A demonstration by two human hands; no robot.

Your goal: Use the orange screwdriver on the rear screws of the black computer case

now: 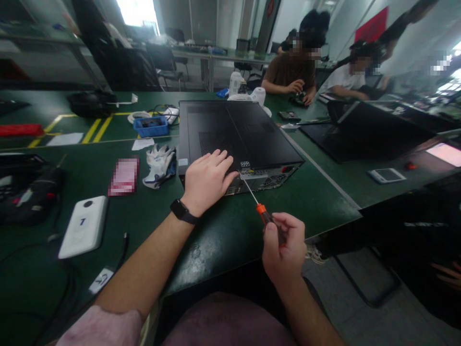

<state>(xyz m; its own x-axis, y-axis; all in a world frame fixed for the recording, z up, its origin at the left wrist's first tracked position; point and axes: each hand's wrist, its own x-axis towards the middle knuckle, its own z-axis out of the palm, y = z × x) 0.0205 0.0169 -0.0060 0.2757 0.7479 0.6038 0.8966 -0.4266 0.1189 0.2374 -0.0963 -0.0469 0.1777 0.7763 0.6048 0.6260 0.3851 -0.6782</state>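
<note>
A black desktop computer case (237, 132) lies flat on the green table (223, 230), its rear panel facing me. My left hand (207, 180) rests flat on the case's near top edge, fingers stretched out; a black watch is on that wrist. My right hand (284, 242) is closed round the handle of an orange-and-black screwdriver (254, 197). The thin shaft points up and left, and its tip meets the rear panel near the top edge, just right of my left hand.
White work gloves (160, 166) lie left of the case, with a blue parts tray (151, 126) behind them. A white device (84, 226) sits near left, a phone (386, 175) at right beside another dark case (363, 132). Two people sit across the far table.
</note>
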